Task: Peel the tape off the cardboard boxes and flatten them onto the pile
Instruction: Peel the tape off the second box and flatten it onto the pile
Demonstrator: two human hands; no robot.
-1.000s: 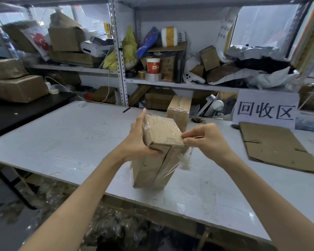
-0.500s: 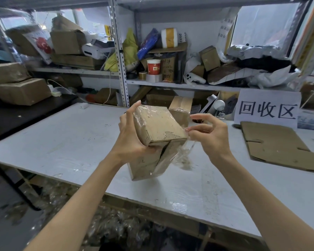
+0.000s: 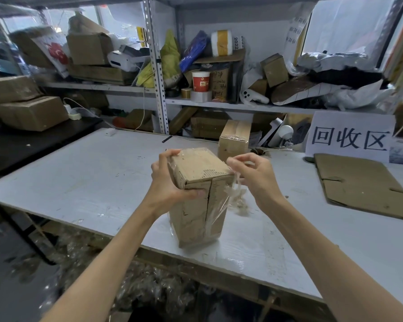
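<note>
Box [image 3: 197, 212]: brown cardboard, standing on end on the worktop [image 3: 79, 177] close to its near edge, at the centre of view and leaning slightly. A seam runs down its near face and clear film clings to its right side.
Left hand [image 3: 170, 182]: grips the top left of the box, fingers [image 3: 170, 154] hooked over the far top edge, thumb pressed on the near face just under the top.
Right hand [image 3: 254, 175]: just right of the box top, fingers [image 3: 249, 159] curled together and pinching a strand of tape.
Tape [image 3: 236, 197]: clear and crumpled, hanging under the right hand beside the box's upper right edge. Whether its lower end joins the film on the box cannot be told.
Second box [image 3: 234, 140]: upright and taped, farther back and just right of centre, apart from the held one.
Flattened cardboard [image 3: 358, 182]: lies flat on the right of the worktop, near the sign.
Sign [image 3: 349, 135]: white sheet with three black Chinese characters, propped at the far right.
Shelf [image 3: 242, 106]: metal rack behind the worktop, crowded with cartons, bags, tape rolls and a red paper cup [image 3: 200, 81].
Floor [image 3: 14, 287]: crumpled clear scraps [image 3: 149, 287] lie below the near edge.
</note>
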